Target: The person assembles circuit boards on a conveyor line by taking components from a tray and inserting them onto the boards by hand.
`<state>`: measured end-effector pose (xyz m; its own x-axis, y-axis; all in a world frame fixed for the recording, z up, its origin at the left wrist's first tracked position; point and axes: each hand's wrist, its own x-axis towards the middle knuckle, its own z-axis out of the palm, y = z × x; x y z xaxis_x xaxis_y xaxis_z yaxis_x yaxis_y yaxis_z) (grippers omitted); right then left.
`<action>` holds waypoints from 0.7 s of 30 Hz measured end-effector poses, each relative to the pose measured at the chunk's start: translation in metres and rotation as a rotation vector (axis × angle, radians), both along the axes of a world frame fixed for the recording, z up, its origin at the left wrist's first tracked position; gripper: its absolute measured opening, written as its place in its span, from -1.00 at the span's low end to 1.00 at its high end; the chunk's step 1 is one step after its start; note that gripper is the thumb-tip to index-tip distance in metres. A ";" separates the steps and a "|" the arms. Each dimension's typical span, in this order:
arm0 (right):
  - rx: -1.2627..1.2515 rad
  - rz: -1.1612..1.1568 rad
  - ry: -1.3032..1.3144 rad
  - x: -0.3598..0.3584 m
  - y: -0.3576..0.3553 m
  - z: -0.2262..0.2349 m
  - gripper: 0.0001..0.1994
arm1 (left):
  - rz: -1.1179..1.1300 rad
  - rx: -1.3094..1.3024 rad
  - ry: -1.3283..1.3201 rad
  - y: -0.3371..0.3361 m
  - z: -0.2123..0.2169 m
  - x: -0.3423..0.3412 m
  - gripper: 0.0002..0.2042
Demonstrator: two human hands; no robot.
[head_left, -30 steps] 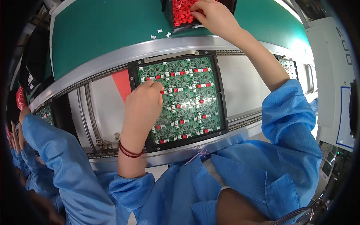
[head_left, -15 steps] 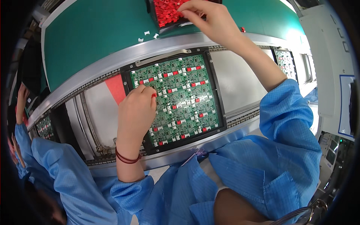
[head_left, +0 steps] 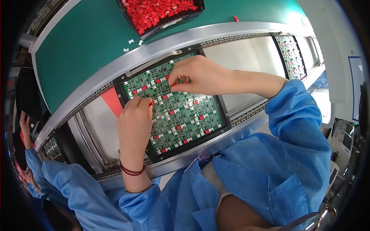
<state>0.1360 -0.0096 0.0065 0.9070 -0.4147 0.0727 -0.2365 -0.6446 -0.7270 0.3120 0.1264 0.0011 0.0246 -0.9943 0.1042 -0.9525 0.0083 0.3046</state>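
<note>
A green circuit board panel [head_left: 187, 120] lies in a black frame on the conveyor, with rows of small white and red connectors across it. Over its left part is my left hand [head_left: 135, 120], fingers closed on a small red connector [head_left: 151, 103] that shows at the fingertips. My right hand [head_left: 199, 77] reaches across the upper middle of the panel. Its thumb and fingers are pinched close to the board surface, and whatever they hold is hidden.
A black bin [head_left: 171, 24] full of red connectors sits on the green work surface [head_left: 84, 50] beyond the rail. Several white connectors [head_left: 131, 41] and a red piece [head_left: 236, 18] lie loose there. Another board [head_left: 291, 57] is at right. A co-worker's blue sleeve [head_left: 83, 192] is at left.
My right hand has come from the bin of red connectors down to the panel. The left hand stays at the panel's left part. The whole view has shifted slightly.
</note>
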 end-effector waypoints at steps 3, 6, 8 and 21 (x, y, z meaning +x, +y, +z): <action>-0.022 0.047 -0.072 0.000 0.006 -0.010 -0.87 | 0.007 0.018 0.051 0.000 0.000 0.001 -0.92; 0.072 0.005 -0.030 0.000 0.012 -0.007 -0.89 | -0.005 0.015 0.045 0.000 -0.002 0.003 -0.91; 0.041 0.022 -0.004 0.000 0.014 -0.009 -0.90 | -0.006 0.014 0.050 0.001 -0.002 0.004 -0.91; -0.184 -0.006 -0.106 -0.003 0.023 -0.030 -0.79 | -0.039 0.019 0.080 0.001 -0.004 0.008 -0.91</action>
